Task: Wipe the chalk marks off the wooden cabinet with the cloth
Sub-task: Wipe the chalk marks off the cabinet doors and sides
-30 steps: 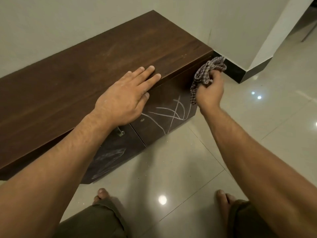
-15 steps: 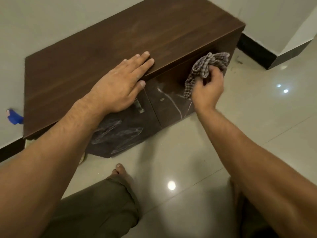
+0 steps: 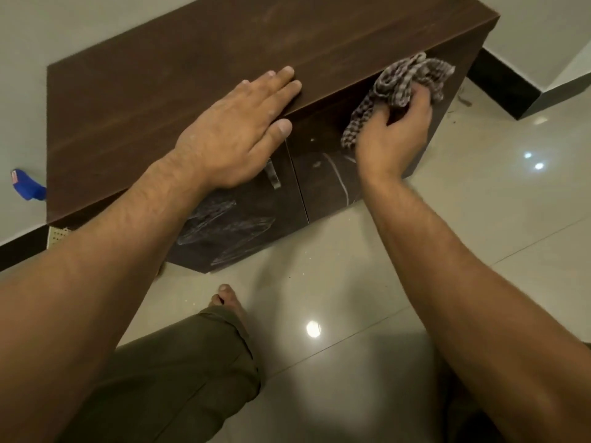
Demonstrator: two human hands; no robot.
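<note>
One cabinet (image 3: 160, 91) with two doors: a left door (image 3: 256, 206) and a right door (image 3: 319, 193). One handle (image 3: 273, 177) shows. One cloth (image 3: 399, 87). Two hands: left hand (image 3: 236, 132), right hand (image 3: 393, 139). One bare foot (image 3: 227, 298). One blue object (image 3: 27, 185) beside the cabinet's left edge. One chalk smear (image 3: 224, 225) and at least two chalk lines (image 3: 339, 182).

Dim warm indoor light; overhead lamp glare spots on glossy floor (image 3: 351, 282); soft shadows below arms; wide-angle edge bending; slight softness throughout.
</note>
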